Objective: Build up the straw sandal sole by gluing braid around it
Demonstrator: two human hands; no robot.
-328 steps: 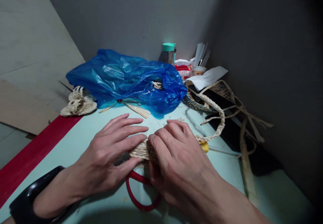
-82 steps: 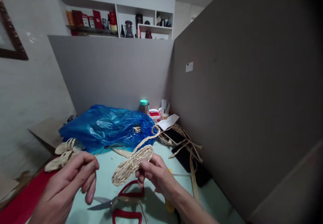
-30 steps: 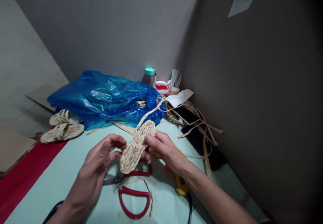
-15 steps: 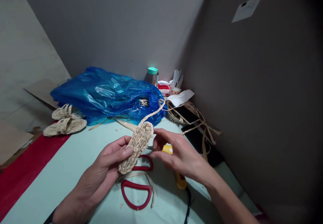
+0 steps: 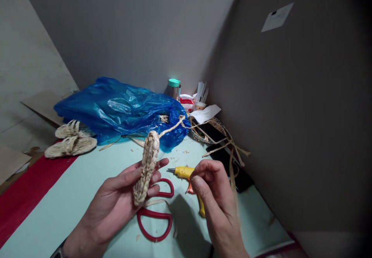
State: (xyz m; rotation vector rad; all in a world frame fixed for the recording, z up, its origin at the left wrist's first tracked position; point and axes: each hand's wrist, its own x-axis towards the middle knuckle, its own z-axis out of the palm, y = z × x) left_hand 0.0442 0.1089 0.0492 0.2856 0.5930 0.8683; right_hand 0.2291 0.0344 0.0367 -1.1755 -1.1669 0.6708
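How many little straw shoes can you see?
3: one woven sole held in the left hand, two straw sandals stacked left beside the blue bag, which may hide more.

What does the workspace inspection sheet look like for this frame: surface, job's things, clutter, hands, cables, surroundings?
Surface: pale green table top with a red strip along its left edge.
Job's things: woven straw sole held on edge, a braided tail running from its top; yellow glue gun lying on the table.
Clutter: red-handled scissors, blue plastic bag, finished straw sandals, teal-capped bottle, loose straw strips.
Hands: left hand cradles the sole; right hand pinched just above the glue gun, contact unclear.
Cables: nothing seen.
Surroundings: grey partition walls; paper slip on the right one.
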